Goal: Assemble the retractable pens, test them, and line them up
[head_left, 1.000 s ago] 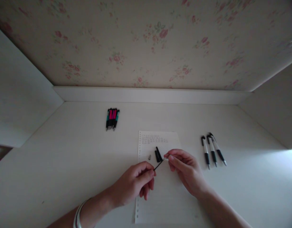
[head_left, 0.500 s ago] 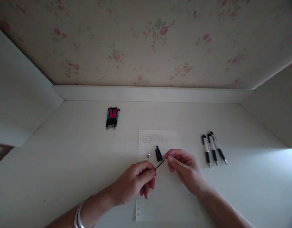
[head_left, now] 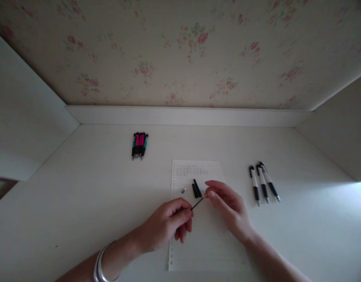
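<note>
My left hand (head_left: 168,225) pinches a thin dark pen refill (head_left: 197,203) that slants up to the right. My right hand (head_left: 226,203) has its thumb and fingers pinched at the refill's upper tip; whatever small part sits between them is hidden. Both hands hover over a sheet of punched paper (head_left: 198,235) with a few faint written lines at its top. On that sheet, just beyond the hands, lie two short black pen pieces (head_left: 196,189) and a tiny silver pen tip (head_left: 183,190).
A bunch of pink and green pens (head_left: 139,145) lies at the back left of the white desk (head_left: 80,203). Three black-and-white pens (head_left: 263,183) lie to the right of the sheet. Flowered wallpaper rises behind the desk; white panels close both sides.
My right hand's fingers have shifted slightly up and left along the refill's tip. The left hand has barely moved. The loose parts on the sheet lie as before.
</note>
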`<state>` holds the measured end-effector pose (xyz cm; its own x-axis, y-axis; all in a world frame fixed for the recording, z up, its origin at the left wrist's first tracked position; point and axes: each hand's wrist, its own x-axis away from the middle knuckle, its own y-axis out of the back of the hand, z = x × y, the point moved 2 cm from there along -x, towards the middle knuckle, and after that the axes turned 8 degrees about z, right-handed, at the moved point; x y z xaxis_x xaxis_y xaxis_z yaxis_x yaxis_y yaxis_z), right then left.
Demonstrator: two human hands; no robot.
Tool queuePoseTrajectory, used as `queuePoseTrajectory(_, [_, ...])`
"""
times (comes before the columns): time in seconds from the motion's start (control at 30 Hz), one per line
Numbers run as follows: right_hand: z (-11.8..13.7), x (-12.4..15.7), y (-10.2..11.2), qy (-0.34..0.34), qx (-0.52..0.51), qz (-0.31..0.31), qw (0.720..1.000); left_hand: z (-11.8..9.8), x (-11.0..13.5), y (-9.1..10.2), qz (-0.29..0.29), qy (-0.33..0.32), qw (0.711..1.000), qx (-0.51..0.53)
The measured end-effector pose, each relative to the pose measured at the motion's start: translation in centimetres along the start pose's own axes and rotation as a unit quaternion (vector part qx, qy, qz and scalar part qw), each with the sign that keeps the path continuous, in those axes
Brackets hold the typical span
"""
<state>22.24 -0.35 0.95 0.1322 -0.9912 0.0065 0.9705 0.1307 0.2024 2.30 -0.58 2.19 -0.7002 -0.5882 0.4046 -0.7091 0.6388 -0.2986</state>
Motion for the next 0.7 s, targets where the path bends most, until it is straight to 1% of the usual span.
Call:
queuePoseTrajectory(0.03, [-0.1,-0.2,0.1,0.013,0.07,-0.023,0.997,0.0,0.0,0.0,0.002,0.002,1.0,0.002])
queuePoseTrajectory(0.07, [-0.1,-0.3,0.2,0.024,0.14,-0.033,0.989,0.0,0.1,0.0,0.005,0.002,1.0,0.004])
queuePoseTrajectory(0.1, [-0.2,-0.5,0.1,0.035,0.205,-0.029,0.978,0.0,0.1,0.0,0.008,0.0,1.0,0.005])
queuePoseTrajectory(0.17, [-0.3,-0.8,-0.2,0.057,0.309,0.001,0.949,0.1,0.1,0.0,0.013,-0.007,1.0,0.008])
queuePoseTrajectory(0.27, [-0.3,-0.9,-0.6,0.077,0.406,0.045,0.909,0.3,0.0,0.0,0.012,-0.011,1.0,0.015])
queuePoseTrajectory(0.37, [0.1,-0.8,-0.8,0.084,0.454,0.061,0.885,0.4,0.0,0.0,0.008,-0.009,1.0,0.016])
queuePoseTrajectory(0.47, [0.5,-0.7,-0.8,0.089,0.48,0.073,0.87,0.4,-0.1,0.1,0.006,-0.009,1.0,0.013])
queuePoseTrajectory(0.57, [0.6,-0.8,-0.7,0.078,0.481,0.06,0.871,0.4,-0.1,0.1,0.011,-0.013,1.0,0.013])
queuePoseTrajectory(0.7, [0.1,-1.0,-0.3,0.054,0.465,0.029,0.883,0.4,-0.2,0.2,0.015,-0.015,1.0,0.016])
